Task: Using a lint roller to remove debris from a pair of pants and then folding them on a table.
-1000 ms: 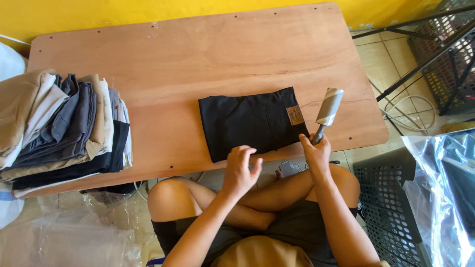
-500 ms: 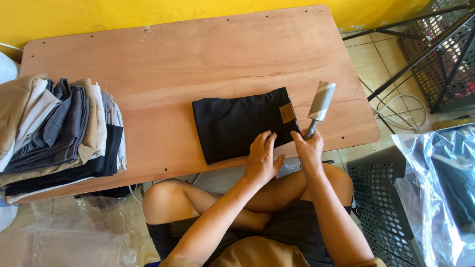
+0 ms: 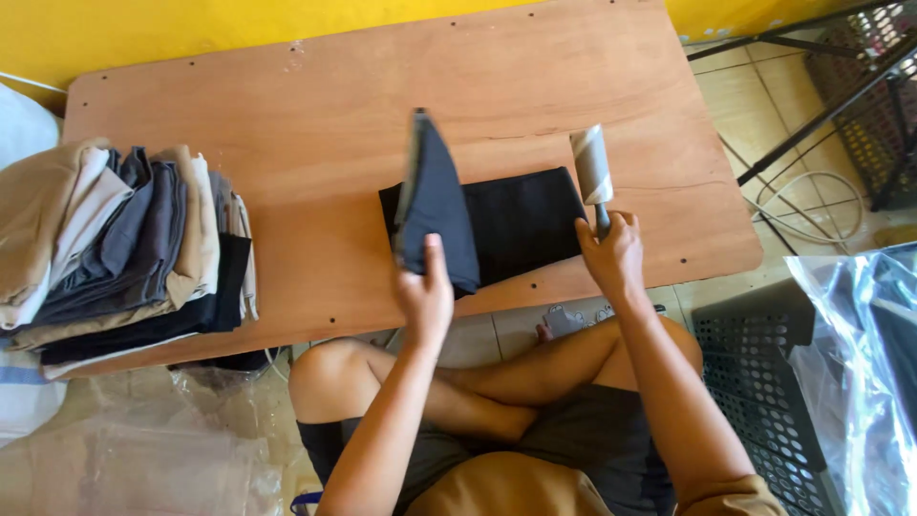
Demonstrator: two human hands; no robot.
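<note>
A folded black garment (image 3: 516,225) lies near the front edge of a low wooden table (image 3: 315,143). My left hand (image 3: 425,291) grips its left part and holds that flap raised on edge above the rest. My right hand (image 3: 611,253) is closed around the handle of a lint roller (image 3: 592,167), whose pale roll stands upright just past the garment's right end. I sit cross-legged on the floor behind the table.
A tall pile of folded beige, grey and black clothes (image 3: 115,244) rests on the table's left end. A black perforated crate (image 3: 764,373) and clear plastic bags (image 3: 860,354) sit at my right. More clear plastic (image 3: 124,449) lies at my left. A yellow wall runs behind.
My left hand moved from the garment's front edge to its left part and lifted that flap upright. The lint roller shifted from tilted to nearly upright. The camera view moved closer.
</note>
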